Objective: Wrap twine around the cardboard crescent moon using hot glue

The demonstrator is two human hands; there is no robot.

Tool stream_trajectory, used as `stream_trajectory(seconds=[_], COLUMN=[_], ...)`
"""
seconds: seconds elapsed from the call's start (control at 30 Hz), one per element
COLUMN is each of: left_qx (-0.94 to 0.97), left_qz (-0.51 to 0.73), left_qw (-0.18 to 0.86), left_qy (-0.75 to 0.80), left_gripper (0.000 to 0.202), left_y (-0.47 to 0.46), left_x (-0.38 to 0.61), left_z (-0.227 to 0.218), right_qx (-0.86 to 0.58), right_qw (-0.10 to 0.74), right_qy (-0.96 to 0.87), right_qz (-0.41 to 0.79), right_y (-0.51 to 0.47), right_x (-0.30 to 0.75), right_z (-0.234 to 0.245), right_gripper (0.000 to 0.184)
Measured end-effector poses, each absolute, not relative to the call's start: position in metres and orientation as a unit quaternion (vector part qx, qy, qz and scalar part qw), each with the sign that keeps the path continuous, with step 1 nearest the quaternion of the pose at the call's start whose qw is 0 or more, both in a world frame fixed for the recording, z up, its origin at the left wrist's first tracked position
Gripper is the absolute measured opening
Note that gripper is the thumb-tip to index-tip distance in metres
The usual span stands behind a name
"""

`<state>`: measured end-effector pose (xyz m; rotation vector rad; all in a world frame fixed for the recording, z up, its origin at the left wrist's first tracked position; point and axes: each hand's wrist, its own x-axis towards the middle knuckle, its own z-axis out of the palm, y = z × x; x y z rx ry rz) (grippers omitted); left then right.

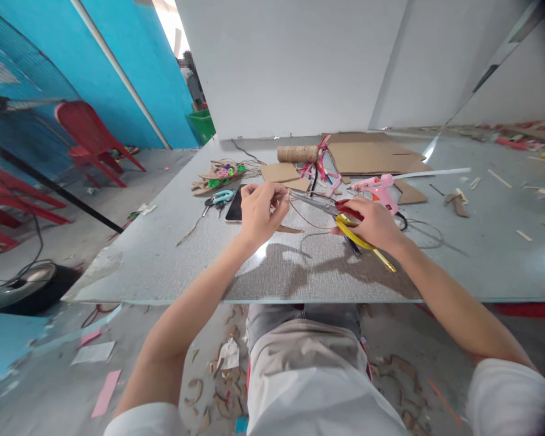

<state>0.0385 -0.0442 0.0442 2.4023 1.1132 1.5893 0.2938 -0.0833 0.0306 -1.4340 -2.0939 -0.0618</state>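
My left hand [260, 211] is closed in a pinch on a thin brown twine strand [302, 219] above the grey table [163, 254]. My right hand [373, 224] grips scissors [327, 206] with red and yellow handles. The blades point left toward the pinched twine, close to my left fingers. The loose twine loops down between both hands onto the table. A spool of twine [298, 154] lies farther back.
A pink glue gun [376, 188] lies just behind my right hand. A phone [235, 206] and teal scissors [218, 198] lie left of my left hand. Cardboard sheets [372, 154] sit at the back. Red chairs [91, 142] stand to the left.
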Motion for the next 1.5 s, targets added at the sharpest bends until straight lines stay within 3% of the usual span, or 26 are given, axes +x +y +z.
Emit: stream_trajectory(seconds=[0.3,0.7,1.17,1.5], left_qx=[0.785,0.791,0.808,0.806], left_qz=[0.505,0.481,0.486,0.535], left_qw=[0.013,0.067,0.044,0.111], left_qy=[0.358,0.373,0.330,0.227], left_gripper=[0.005,0.005,0.005,0.005], left_y=[-0.0424,-0.0386,-0.0380,-0.0393], left_x=[0.0381,0.0389,0.0371,0.0360], left_z=[0.0432,0.0424,0.0410,0.0457], right_qx=[-0.514,-0.548,-0.526,-0.486], right_qw=[0.291,0.305,0.286,0.287], right_qy=[-0.806,-0.777,-0.801,-0.821], right_qz=[0.048,-0.056,-0.001,0.087], right_y=[-0.0793,-0.0832,-0.0808,-0.0812], right_x=[0.2969,0.2939,0.3015,0.2988], right_z=[0.0302,0.0317,0.0318,0.0329], right_gripper=[0.058,0.048,0.049,0.058])
